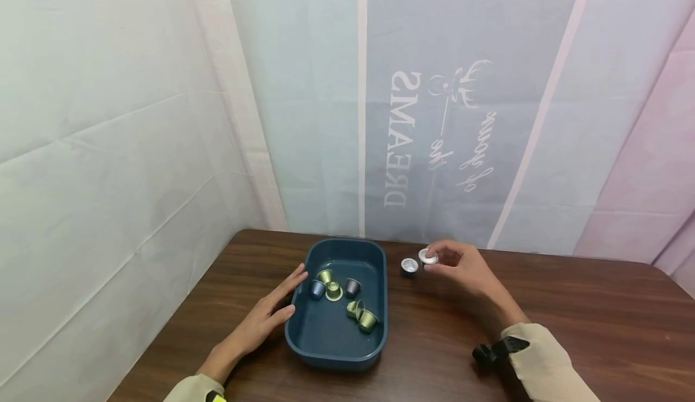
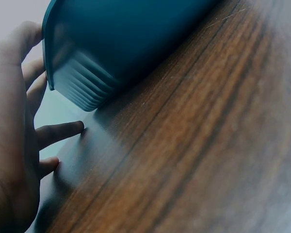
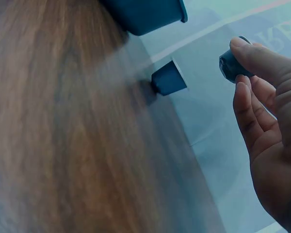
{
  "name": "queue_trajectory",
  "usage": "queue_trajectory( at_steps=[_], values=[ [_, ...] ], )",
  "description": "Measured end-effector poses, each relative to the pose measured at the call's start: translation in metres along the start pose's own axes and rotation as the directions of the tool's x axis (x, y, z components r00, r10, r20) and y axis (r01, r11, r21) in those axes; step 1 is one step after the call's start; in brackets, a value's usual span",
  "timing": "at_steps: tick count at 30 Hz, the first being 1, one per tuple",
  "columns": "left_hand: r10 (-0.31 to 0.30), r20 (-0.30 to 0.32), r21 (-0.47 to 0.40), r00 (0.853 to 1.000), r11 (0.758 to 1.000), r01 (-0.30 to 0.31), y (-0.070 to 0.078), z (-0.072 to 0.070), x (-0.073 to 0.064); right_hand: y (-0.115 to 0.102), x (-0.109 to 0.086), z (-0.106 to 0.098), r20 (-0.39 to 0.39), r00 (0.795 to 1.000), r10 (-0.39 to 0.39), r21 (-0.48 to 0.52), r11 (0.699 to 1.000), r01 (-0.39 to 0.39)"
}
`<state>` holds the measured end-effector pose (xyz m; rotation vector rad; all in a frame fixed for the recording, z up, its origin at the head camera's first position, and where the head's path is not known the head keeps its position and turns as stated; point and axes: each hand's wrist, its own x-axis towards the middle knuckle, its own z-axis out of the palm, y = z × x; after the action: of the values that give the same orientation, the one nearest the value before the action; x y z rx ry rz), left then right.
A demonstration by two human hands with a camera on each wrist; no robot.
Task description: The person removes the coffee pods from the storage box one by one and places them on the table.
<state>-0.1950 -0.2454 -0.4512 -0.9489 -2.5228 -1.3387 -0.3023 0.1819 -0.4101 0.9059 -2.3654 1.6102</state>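
My right hand pinches a coffee capsule between thumb and fingers, its silver lid facing up. The right wrist view shows the dark body of this capsule above the table. Beside it a second coffee capsule stands on the table, silver lid up. With fingers extended, my left hand touches the left rim of a dark blue plastic bin. Inside the bin lie several green capsules, a blue capsule and a dark grey capsule.
The dark wood-grain table carries the bin left of centre. A printed cloth backdrop hangs along the far edge, and a pale cloth covers the left side. A black strap sits on my right wrist.
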Motion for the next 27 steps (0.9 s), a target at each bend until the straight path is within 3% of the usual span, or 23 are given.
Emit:
queue_trajectory(
  at_steps=[5,10,18,27],
  values=[
    [0.006,0.0,0.0,1.0,1.0,-0.006,-0.002,0.0,0.0,-0.01,-0.005,0.0,0.011,1.0,0.002,-0.059,0.998,-0.001],
    [0.005,0.002,-0.002,1.0,1.0,-0.005,-0.002,0.001,0.0,-0.004,-0.009,-0.001,0.005,0.999,0.035,-0.145,0.989,-0.034],
    [-0.003,0.003,0.001,1.0,1.0,0.003,-0.001,0.0,0.001,0.007,-0.012,-0.001,0.002,0.996,0.093,-0.131,0.987,-0.092],
    [-0.002,0.002,0.0,1.0,1.0,0.002,-0.002,0.001,0.001,0.013,-0.014,0.002,0.023,0.996,0.085,-0.156,0.984,-0.08]
  ],
)
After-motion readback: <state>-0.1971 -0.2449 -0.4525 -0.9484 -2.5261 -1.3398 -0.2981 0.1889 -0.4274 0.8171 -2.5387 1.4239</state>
